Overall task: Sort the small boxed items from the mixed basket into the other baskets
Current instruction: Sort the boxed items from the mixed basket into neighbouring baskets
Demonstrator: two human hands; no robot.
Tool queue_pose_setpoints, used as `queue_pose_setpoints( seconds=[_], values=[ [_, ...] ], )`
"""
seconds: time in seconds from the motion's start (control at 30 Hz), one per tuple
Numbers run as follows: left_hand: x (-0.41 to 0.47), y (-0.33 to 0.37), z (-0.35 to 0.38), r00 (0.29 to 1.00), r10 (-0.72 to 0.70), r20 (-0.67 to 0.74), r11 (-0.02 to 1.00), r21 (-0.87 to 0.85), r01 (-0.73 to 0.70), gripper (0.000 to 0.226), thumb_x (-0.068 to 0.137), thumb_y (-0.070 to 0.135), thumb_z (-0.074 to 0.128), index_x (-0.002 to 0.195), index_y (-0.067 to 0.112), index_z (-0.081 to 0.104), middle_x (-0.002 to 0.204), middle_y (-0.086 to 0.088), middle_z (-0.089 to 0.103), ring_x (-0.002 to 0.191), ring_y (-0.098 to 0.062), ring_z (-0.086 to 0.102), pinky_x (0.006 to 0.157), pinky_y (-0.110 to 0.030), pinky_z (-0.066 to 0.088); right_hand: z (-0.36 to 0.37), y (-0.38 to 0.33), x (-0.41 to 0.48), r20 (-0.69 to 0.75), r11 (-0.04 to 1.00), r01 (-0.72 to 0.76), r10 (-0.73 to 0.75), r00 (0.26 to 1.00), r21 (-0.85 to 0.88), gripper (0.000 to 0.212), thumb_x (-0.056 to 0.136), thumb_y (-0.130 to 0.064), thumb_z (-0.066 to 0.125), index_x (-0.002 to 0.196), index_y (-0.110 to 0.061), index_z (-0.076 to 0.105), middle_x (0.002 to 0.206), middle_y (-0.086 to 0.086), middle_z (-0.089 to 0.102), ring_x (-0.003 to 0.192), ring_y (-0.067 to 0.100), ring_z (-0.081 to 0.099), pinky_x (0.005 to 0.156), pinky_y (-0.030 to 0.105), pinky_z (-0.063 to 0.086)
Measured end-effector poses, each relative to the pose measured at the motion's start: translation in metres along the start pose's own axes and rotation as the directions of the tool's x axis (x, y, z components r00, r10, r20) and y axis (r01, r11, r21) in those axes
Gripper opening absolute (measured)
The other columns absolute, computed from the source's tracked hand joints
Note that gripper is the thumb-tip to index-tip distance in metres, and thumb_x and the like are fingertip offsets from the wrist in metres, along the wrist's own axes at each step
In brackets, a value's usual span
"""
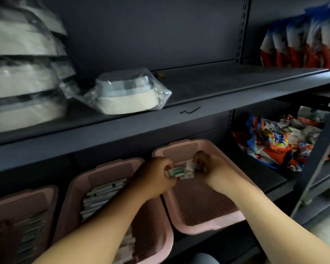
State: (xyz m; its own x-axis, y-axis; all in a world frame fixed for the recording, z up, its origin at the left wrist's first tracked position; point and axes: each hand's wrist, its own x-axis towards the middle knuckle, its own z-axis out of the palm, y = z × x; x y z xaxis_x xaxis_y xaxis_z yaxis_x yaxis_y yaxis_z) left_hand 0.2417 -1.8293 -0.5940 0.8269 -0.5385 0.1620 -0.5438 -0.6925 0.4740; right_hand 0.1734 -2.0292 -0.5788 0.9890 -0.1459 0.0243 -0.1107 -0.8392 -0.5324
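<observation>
a short stack of small white cardboard boxes with green bands (174, 172), gripped in the curled fingers of the left hand (156, 176), above the rear half of the rightmost pink perforated plastic basket (198, 204). a few more small white boxes (191, 165) just right of that stack, pinched in the clenched fingers of the right hand (211, 168), also over the basket's rear half. the two bundles touching or nearly so, hard to tell which. low over the basket's mesh floor, not clearly resting on it.

long, narrow boxes with white faces and green printing, lettering too blurred to read. number in either hand impossible to count through the blur.

left of the basket, a second pink perforated basket (111, 174) with a row of similar white-and-green boxes (101, 195), partly hidden under the left forearm. further left, a third pink basket (17, 206), dim, cut by the frame edge, contents smeared. right of the basket, crumpled orange, blue and white packets (271, 141). above the basket, on the dark metal shelf (217, 86), a plastic-wrapped cream and grey round container (126, 92).
</observation>
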Motion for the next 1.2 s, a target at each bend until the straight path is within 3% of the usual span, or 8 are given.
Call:
queue_pose_setpoints(
  seconds=[0.1, 0.3, 0.4, 0.57, 0.73, 0.87, 1.03, 1.2],
  values=[
    [-0.019, -0.011, -0.025, 0.997, -0.054, -0.054, 0.995, -0.084, 0.049, 0.017, 0.086, 0.034, 0.08, 0.098, 0.036, 0.068, 0.09, 0.016, 0.068, 0.077, 0.005, 0.064, 0.066, -0.024, 0.055, 0.004, -0.028, 0.002, -0.044, 0.996, 0.058, -0.055, 0.998, 0.063, 0.02, 0.089, -0.031, 0.067, 0.095, -0.036, 0.048, 0.087, -0.009, 0.062, 0.076, 0.007, 0.06, 0.066, 0.027, 0.052],
    [-0.069, -0.049, -0.072, 0.975, -0.154, -0.161, 0.978, -0.165, 0.127, 0.018, 0.087, 0.029, 0.079, 0.093, 0.038, 0.065, 0.088, 0.021, 0.067, 0.084, 0.005, 0.065, 0.066, -0.005, 0.045, 0.024, -0.084, 0.003, 0.01, 0.979, 0.177, -0.179, 0.984, 0.103, 0.025, 0.091, -0.021, 0.064, 0.113, -0.028, 0.052, 0.103, -0.003, 0.061, 0.092, 0.017, 0.061, 0.078, 0.033, 0.052],
    [-0.097, -0.075, -0.091, 0.946, -0.248, -0.207, 0.958, -0.196, 0.208, 0.02, 0.08, 0.039, 0.083, 0.089, 0.038, 0.065, 0.088, 0.019, 0.069, 0.081, 0.006, 0.063, 0.069, -0.01, 0.046, 0.047, -0.119, 0.001, 0.044, 0.958, 0.266, -0.272, 0.961, 0.107, 0.026, 0.091, -0.03, 0.064, 0.116, -0.026, 0.057, 0.106, -0.001, 0.064, 0.096, 0.021, 0.064, 0.08, 0.034, 0.051],
    [-0.156, -0.116, -0.122, 0.9, -0.327, -0.289, 0.926, -0.288, 0.244, 0.025, 0.078, 0.012, 0.085, 0.087, 0.031, 0.07, 0.082, 0.014, 0.072, 0.074, 0.004, 0.065, 0.062, -0.008, 0.042, 0.09, -0.192, 0.0, 0.098, 0.905, 0.399, -0.415, 0.905, 0.148, 0.02, 0.09, -0.034, 0.065, 0.105, -0.03, 0.053, 0.1, -0.006, 0.061, 0.1, 0.017, 0.063, 0.078, 0.024, 0.046],
    [-0.211, -0.15, -0.148, 0.863, -0.376, -0.339, 0.905, -0.336, 0.262, 0.036, 0.078, 0.012, 0.086, 0.093, 0.043, 0.074, 0.094, 0.021, 0.075, 0.09, 0.005, 0.07, 0.084, -0.024, 0.055, 0.129, -0.267, -0.016, 0.226, 0.862, 0.27, -0.391, 0.892, 0.428, 0.02, 0.083, -0.023, 0.068, 0.1, -0.012, 0.065, 0.091, 0.014, 0.066, 0.083, 0.031, 0.067, 0.07, 0.046, 0.06],
    [-0.241, -0.171, -0.163, 0.862, -0.383, -0.333, 0.891, -0.378, 0.25, 0.054, 0.08, 0.003, 0.082, 0.092, 0.054, 0.074, 0.099, 0.023, 0.076, 0.098, 0.003, 0.07, 0.091, -0.022, 0.054, 0.16, -0.298, -0.023, 0.318, 0.804, 0.3, -0.502, 0.804, 0.513, 0.018, 0.089, -0.025, 0.074, 0.086, -0.009, 0.067, 0.071, 0.003, 0.057, 0.064, 0.013, 0.053, 0.057, 0.027, 0.045],
    [-0.262, -0.188, -0.169, 0.735, -0.531, -0.421, 0.799, -0.539, 0.268, 0.038, 0.086, 0.001, 0.078, 0.113, 0.028, 0.074, 0.103, 0.007, 0.078, 0.104, -0.009, 0.073, 0.098, -0.033, 0.058, 0.187, -0.327, -0.034, 0.357, 0.743, 0.158, -0.483, 0.8, 0.651, 0.001, 0.097, -0.016, 0.062, 0.096, -0.016, 0.062, 0.065, -0.001, 0.058, 0.05, 0.004, 0.053, 0.052, 0.021, 0.044],
    [-0.271, -0.192, -0.16, 0.769, -0.462, -0.442, 0.886, -0.275, 0.374, 0.034, 0.087, 0.027, 0.079, 0.116, 0.042, 0.07, 0.109, 0.019, 0.075, 0.102, 0.001, 0.069, 0.093, -0.026, 0.056, 0.213, -0.343, -0.041, 0.445, 0.714, -0.039, -0.393, 0.804, 0.7, 0.01, 0.097, -0.018, 0.061, 0.088, -0.018, 0.066, 0.064, 0.003, 0.058, 0.047, 0.01, 0.048, 0.045, 0.021, 0.039]
  ],
)
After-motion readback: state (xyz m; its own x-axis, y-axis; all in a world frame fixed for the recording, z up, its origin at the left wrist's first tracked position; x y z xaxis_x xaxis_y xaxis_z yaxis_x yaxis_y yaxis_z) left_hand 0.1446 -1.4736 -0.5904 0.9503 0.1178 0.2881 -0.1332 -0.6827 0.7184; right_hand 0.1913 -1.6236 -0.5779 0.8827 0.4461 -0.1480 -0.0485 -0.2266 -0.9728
